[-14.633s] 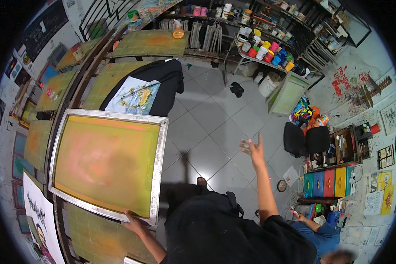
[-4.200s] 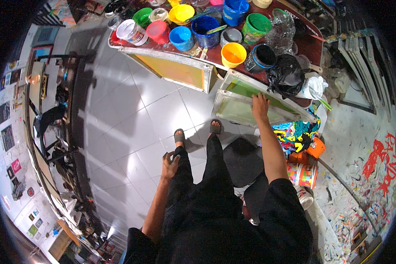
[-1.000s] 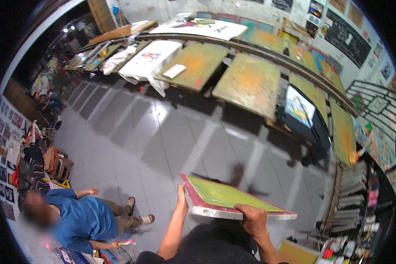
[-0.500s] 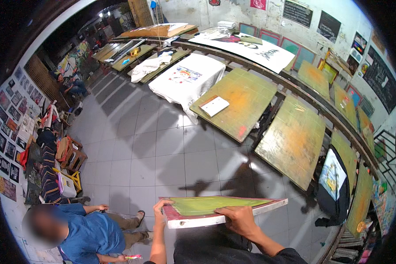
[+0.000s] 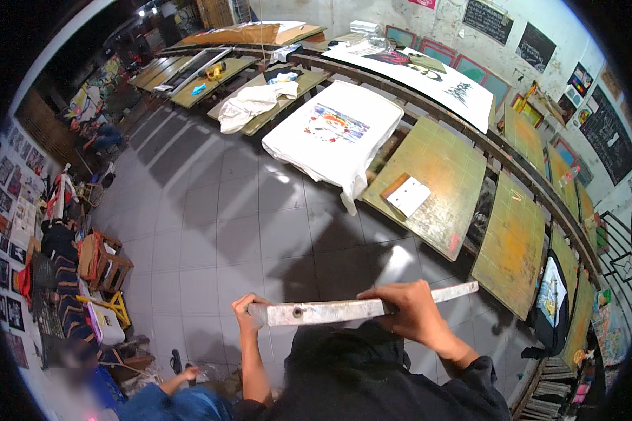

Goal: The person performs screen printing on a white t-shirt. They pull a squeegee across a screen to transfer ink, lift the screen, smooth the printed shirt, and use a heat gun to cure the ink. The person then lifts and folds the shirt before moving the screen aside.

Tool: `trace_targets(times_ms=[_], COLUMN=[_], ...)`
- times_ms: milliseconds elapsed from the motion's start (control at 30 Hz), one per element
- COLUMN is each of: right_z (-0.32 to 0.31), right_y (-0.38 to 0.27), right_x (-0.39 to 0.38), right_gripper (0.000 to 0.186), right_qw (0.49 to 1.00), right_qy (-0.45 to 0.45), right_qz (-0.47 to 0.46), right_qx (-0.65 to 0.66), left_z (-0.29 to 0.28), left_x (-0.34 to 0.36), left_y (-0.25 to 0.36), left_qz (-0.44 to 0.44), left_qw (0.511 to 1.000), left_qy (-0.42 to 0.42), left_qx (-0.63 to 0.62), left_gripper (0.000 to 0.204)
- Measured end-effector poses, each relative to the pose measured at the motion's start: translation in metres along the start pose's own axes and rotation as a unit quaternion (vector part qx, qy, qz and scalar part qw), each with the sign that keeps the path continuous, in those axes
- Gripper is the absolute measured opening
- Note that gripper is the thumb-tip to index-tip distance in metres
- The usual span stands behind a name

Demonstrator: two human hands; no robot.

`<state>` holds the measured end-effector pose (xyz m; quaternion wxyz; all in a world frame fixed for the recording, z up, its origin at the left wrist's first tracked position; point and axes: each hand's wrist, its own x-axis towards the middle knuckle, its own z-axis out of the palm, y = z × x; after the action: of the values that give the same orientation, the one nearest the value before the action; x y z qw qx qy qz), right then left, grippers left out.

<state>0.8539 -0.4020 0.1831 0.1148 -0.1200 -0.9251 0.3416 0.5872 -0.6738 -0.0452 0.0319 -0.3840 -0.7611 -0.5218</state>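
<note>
Between my two hands I hold a screen printing frame (image 5: pixel 330 313), seen almost edge-on, so its whitish, stained side shows and its mesh is hidden. My left hand (image 5: pixel 248 311) grips the frame's left end. Nearer its right part, my right hand (image 5: pixel 413 309) is wrapped over the top edge. Ahead of me, a white T-shirt (image 5: pixel 361 119) with a colourful print is stretched over a printing board. On the bare board (image 5: pixel 442 175) to its right lies a small white block with a brown edge (image 5: pixel 407 195).
Several stained printing boards (image 5: pixel 512 238) line a long rack curving to the right. A dark T-shirt (image 5: pixel 551 309) hangs over one. At lower left is a person in a blue shirt (image 5: pixel 179 403); wooden stools (image 5: pixel 111 263) stand behind. Grey tiled floor (image 5: pixel 218 231) lies between.
The frame has tipped from showing its yellow-green mesh to edge-on, and both hands have risen slightly. My view has moved nearer the boards; the person in blue now sits lower in view.
</note>
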Motion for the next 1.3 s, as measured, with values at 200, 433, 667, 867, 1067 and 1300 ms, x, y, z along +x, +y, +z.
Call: trace_targets(times_ms=[200, 433, 667, 867, 1067, 1300], right_z=[-0.026, -0.019, 0.157, 0.154, 0.129, 0.095], right_y=[-0.037, 0.005, 0.284, 0.293, 0.296, 0.292], right_x=[0.146, 0.243, 0.287, 0.367, 0.427, 0.417], right_gripper=[0.058, 0.078, 0.080, 0.067, 0.056, 0.056], right_qw=[0.981, 0.788, 0.777, 0.800, 0.785, 0.741], right_qy=[0.128, 0.548, 0.507, 0.406, 0.511, 0.569], right_qz=[-0.104, -0.185, 0.147, 0.134, 0.248, 0.336], right_qx=[-0.098, -0.213, 0.344, 0.422, 0.246, 0.120], left_z=[-0.048, -0.123, -0.092, -0.036, 0.047, 0.131], left_x=[0.117, 0.285, 0.467, 0.593, 0.681, 0.715], left_y=[-0.078, -0.132, -0.077, -0.089, -0.147, -0.167], left_qz=[0.020, -0.071, -0.112, -0.154, -0.204, -0.236], left_qw=[0.981, 0.975, 0.951, 0.963, 0.966, 0.931], left_qy=[0.158, 0.213, 0.180, 0.123, 0.022, -0.108], left_qx=[0.109, 0.002, -0.227, -0.185, -0.159, -0.256], left_gripper=[0.043, 0.090, 0.065, 0.059, 0.070, 0.077])
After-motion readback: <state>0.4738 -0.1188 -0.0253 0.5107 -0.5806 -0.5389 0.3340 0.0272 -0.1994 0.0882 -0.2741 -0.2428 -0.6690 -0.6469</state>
